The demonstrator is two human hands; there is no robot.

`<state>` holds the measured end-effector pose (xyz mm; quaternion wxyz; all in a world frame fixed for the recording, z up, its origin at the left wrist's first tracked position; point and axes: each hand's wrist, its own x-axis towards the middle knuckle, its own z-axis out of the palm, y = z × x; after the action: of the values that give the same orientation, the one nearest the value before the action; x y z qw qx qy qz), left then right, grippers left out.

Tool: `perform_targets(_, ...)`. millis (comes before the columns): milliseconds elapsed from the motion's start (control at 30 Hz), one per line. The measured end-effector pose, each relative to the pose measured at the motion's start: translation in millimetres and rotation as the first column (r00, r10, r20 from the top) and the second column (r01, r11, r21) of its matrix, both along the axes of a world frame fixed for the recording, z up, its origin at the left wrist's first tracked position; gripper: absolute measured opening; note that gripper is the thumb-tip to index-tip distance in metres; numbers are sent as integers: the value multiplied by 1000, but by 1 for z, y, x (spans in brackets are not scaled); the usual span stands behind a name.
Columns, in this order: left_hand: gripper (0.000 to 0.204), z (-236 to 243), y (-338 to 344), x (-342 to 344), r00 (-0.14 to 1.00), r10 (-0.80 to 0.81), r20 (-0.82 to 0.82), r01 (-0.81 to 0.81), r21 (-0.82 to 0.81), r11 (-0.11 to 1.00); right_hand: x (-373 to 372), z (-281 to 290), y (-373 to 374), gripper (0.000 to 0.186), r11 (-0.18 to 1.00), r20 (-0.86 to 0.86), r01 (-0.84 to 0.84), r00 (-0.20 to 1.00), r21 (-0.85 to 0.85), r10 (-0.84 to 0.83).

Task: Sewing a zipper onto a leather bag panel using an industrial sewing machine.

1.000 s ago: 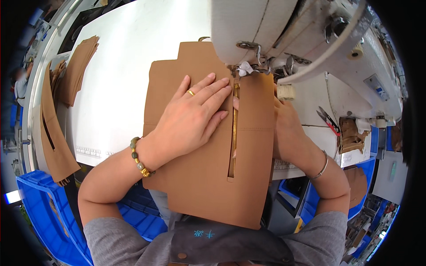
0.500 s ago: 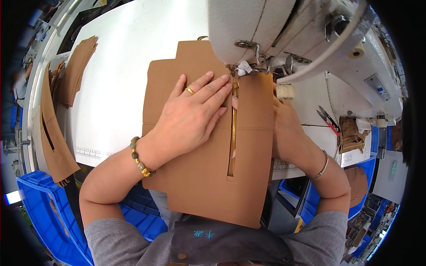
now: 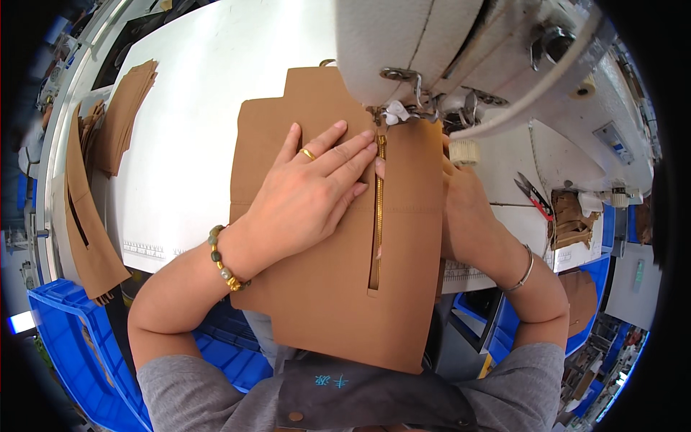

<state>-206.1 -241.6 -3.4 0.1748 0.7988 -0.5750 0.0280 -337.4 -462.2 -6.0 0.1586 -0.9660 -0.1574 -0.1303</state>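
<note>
My left hand (image 3: 315, 189) lies open on a brown panel (image 3: 295, 317), its fingertips beside a gold zipper (image 3: 379, 187) set in a long slot. The top of that panel is under the needle and presser foot (image 3: 376, 115) of a white sewing machine (image 3: 403, 36). At the panel's right edge is my right hand (image 3: 464, 209), its fingers mostly hidden under the piece; bits of skin show through the slot.
Stacked brown pieces (image 3: 126, 115) and a long slotted piece (image 3: 86, 223) lie left on the white table (image 3: 180, 93). Red-handled snips (image 3: 533, 194) and brown scraps (image 3: 572, 227) lie right. Blue crates (image 3: 75, 338) stand below. A person (image 3: 30, 144) is at far left.
The panel has shifted a few pixels to the left under the machine, and my left hand has moved very slightly with it. Otherwise little differs.
</note>
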Motion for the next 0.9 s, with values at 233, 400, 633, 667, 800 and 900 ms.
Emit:
perform_targets(233, 45, 1, -1, 0, 1000, -5, 19, 5, 2, 1000, 1, -3, 0, 57, 998, -4, 7, 1000, 59, -7)
perform_targets(400, 45, 1, -3, 0, 999, 0, 49, 0, 14, 1000, 3, -4, -1, 57, 999, 14, -5, 1000, 35, 5)
perform_targets(633, 45, 4, -3, 1, 998, -1, 58, -1, 36, 999, 2, -3, -1, 57, 999, 10, 2, 1000, 42, -2)
perform_targets(667, 45, 5, -3, 1, 998, -3, 58, 1, 37, 999, 2, -3, 0, 57, 1000, 15, 2, 1000, -1, -2)
perform_targets(800, 44, 7, -3, 4, 999, -4, 53, 2, 54, 999, 2, -4, -2, 58, 998, -9, 9, 1000, 56, -8)
perform_targets(900, 44, 9, -3, 4, 998, -1, 55, -2, 56, 998, 3, 0, -6, 53, 973, -84, 26, 996, 228, -7)
